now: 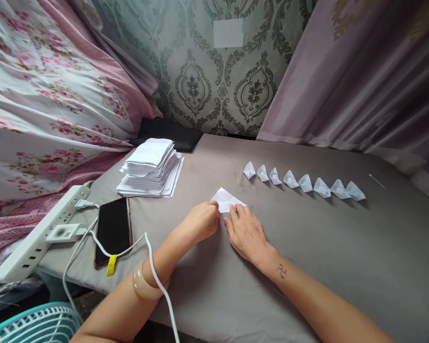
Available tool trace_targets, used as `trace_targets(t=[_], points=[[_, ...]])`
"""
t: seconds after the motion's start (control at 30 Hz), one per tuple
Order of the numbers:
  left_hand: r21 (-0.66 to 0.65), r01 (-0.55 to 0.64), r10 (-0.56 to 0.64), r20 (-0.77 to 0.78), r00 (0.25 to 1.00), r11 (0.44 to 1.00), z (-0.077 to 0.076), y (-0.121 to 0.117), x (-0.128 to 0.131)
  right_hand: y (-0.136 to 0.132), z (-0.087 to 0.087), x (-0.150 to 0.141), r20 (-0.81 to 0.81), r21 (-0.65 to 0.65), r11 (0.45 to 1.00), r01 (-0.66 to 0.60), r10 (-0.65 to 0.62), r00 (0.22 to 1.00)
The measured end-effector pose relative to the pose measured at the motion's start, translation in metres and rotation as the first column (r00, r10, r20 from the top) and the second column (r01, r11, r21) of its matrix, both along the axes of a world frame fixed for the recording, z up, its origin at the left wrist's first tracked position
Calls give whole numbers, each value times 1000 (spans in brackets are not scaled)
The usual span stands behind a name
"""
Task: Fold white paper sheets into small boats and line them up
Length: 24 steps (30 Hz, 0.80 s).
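Covering part of the folded paper (223, 199), the right hand (248, 233) lies spread; the left hand (203, 220) curls, grip indiscernible

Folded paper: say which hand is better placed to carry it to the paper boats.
Probably the right hand: it and the left hand both touch the folded paper, but it lies nearer the paper boats.

The view comes from 1 head-worn camera, above the near side of the grey table (343, 247). It faces forward and down, close enough that 2 forearms (307, 295) run in from the bottom edge, with the left hand (203, 220) and right hand (248, 233) near the middle and the patterned wall (193, 85) filling the top centre.
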<state>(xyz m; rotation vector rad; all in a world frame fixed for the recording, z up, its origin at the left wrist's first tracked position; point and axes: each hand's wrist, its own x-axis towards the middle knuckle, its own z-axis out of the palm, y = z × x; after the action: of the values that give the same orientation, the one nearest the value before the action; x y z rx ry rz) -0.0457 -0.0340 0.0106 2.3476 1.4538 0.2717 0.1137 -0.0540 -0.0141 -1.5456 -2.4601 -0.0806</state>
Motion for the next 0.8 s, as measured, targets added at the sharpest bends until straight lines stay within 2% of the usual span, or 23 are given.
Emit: trace_targets(t=[0.07,0.13,0.2,0.37,0.57,0.63,0.73,0.8], points=[[36,-179,177,57,983,983,-7,8,-4,1,-1,1,-14,12,1000,-9,10,1000],[135,-380,358,163,919,915,-16,17,-7,3,-1,3,-30,15,1000,-6,6,1000],[93,-482,450,241,860,871,-25,25,-9,5,0,3,-39,11,1000,6,-6,999],[-72,-468,464,329,823,881,-34,33,-4,10,1,5,-77,-6,1000,7,-7,997],[-183,-504,533,377,757,844,-21,21,5,23,-1,10,-154,72,997,41,-30,988],[-289,-473,554,419,719,832,-18,16,9,28,-3,12,-181,75,997,36,-22,983],[-447,-391,583,466,666,804,-19,11,16,31,-6,14,-230,35,999,-36,43,972],[-487,-360,583,458,671,796,-22,10,20,32,-8,15,-252,3,996,-86,84,964]])
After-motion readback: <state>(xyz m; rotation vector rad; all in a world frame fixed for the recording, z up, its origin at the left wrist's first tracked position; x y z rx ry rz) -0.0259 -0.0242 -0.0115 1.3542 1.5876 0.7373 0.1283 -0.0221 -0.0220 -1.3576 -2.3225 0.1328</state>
